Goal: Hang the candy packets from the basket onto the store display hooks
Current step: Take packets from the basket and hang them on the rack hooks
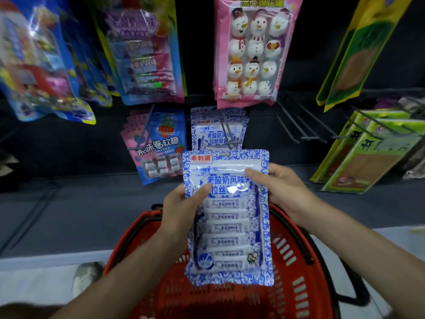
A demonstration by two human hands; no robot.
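Both my hands grip the blue-and-white glossy plastic candy packet [227, 226], upright over the red plastic basket [299, 261]: left hand [181, 203] pinches its left edge, right hand [282, 189] the right, thumbs on front. Top slot [224, 154] sits just below the grey wire hook [227, 137] w/ matching packets [207, 132]. Risk: slot misses hook tip & film buckles, or slick pack slips. Red label reads 乖刺猬; below, 老酸奶风味, then 拉丝, rest under glare.

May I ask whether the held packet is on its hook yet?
Off: left hand and right hand hold the packet, its hang hole below the hook.
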